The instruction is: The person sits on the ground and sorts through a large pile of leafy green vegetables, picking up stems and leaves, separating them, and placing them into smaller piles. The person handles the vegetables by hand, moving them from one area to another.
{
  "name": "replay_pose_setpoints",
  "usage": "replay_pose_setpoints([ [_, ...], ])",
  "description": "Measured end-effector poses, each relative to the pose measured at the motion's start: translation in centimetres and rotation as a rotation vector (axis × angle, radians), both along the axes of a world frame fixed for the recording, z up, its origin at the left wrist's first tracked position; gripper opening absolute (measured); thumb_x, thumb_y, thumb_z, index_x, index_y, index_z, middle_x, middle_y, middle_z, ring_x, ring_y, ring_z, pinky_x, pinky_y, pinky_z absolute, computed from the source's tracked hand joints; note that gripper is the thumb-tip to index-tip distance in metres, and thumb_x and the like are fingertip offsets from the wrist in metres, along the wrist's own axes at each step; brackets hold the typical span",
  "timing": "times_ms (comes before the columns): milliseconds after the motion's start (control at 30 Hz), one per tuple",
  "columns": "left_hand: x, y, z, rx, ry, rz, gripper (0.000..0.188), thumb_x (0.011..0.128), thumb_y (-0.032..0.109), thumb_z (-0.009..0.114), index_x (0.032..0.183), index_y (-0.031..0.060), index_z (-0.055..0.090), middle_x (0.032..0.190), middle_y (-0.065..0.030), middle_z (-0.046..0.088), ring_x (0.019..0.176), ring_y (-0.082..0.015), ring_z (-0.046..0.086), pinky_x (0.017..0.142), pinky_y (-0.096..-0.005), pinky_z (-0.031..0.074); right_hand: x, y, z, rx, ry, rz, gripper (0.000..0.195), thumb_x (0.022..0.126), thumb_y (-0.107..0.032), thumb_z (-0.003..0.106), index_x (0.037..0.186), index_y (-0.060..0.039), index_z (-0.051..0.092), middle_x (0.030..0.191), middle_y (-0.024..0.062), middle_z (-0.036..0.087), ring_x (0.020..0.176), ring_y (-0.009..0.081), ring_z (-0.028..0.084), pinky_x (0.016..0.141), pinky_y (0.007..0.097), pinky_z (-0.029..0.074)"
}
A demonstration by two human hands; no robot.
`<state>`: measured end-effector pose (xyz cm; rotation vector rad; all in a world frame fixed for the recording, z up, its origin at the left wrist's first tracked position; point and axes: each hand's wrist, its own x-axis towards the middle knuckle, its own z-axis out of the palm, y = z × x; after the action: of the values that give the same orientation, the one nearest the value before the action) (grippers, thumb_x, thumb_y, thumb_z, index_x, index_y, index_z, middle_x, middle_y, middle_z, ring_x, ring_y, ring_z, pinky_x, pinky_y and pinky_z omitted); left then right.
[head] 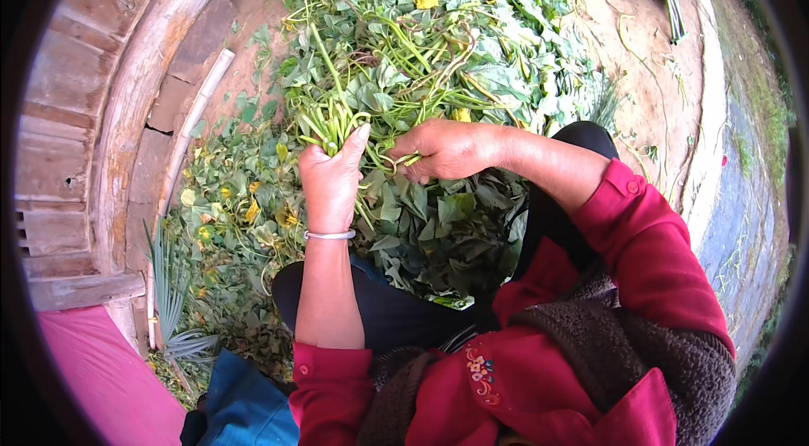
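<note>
My left hand (335, 171), with a silver-coloured bangle (329, 235) at its wrist, grips a bundle of green vine stems (328, 130) whose ends poke up above the thumb. Just to its right, my right hand (436, 152) has its fingers curled around a few thin green stems (404, 161); its fingertips are partly hidden. Beneath and beyond both hands lies a large heap of leafy green vines (493, 60), with some yellow leaves (425, 1) in it. More broad leaves (449, 218) lie between my knees.
A wooden plank wall (57, 85) and a log (142, 79) run along the left, beside a thin pole (196, 117). Palm-like fronds (167, 288) lie near the pole. Blue cloth (246, 402) and pink cloth (107, 370) are at lower left. Tied sticks (670, 3) lie at upper right.
</note>
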<state>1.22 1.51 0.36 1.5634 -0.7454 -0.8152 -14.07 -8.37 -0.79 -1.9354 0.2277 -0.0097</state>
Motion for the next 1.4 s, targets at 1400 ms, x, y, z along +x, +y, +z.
replay_pose_setpoints([
  [1400,0.1,0.3,-0.1,0.156,-0.007,-0.123,0.016,0.079,0.015,0.069,0.073,0.0046,0.057,0.057,0.0026,0.05,0.041,-0.0052,0.039,0.038,-0.0224,0.033,-2.6,-3.4,3.2,0.624,-0.371,-0.468,0.016,0.092,-0.015,0.049,0.097,-0.0022,0.057,0.083,0.0056,0.058,0.074,0.0146,0.06,0.069,0.03,0.053],
])
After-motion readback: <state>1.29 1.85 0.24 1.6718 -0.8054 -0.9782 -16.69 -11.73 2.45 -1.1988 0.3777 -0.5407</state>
